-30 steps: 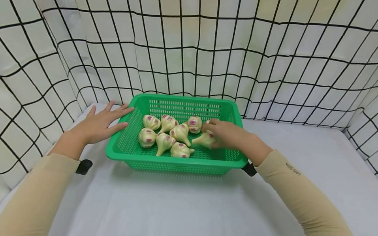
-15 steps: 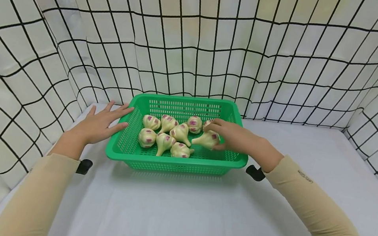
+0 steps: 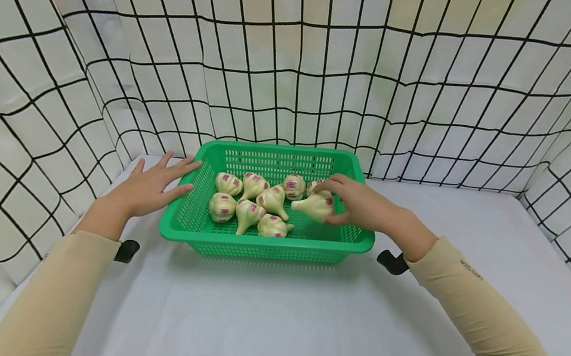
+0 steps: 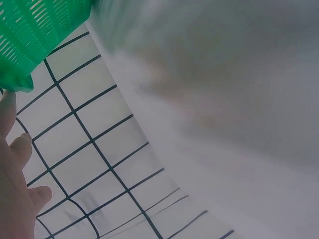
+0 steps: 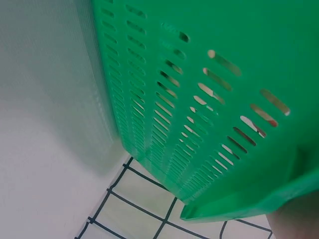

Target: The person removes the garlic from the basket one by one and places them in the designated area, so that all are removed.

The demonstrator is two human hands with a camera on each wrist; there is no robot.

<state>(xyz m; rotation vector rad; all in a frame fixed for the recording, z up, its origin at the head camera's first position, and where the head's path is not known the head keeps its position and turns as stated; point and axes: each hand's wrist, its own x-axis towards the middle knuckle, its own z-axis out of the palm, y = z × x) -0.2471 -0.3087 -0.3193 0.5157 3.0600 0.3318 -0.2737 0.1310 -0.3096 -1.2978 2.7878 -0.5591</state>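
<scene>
In the head view, a green slotted basket (image 3: 265, 246) holds several pale garlic bulbs (image 3: 273, 201) with purple patches. My right hand (image 3: 360, 206) reaches over the basket's right side and grips one garlic bulb (image 3: 316, 206) between thumb and fingers, its stem pointing left. Another bulb (image 3: 312, 186) is partly hidden behind those fingers. With fingers spread and straight, my left hand (image 3: 151, 187) rests against the left rim. The left wrist view catches its fingers (image 4: 20, 149) by the basket corner (image 4: 20, 82). The basket wall (image 5: 199, 124) hides most of the right hand from its wrist camera.
The basket stands on a white-covered table (image 3: 267, 320). Black grid netting (image 3: 300, 66) over white panels rises close behind it and along both sides. Dark wrist devices (image 3: 393, 262) hang under both wrists.
My right hand has drawn back slightly to the right, its thumb now at the bulb's near side. The gripped bulb has shifted slightly right and up. The left hand stays put.
</scene>
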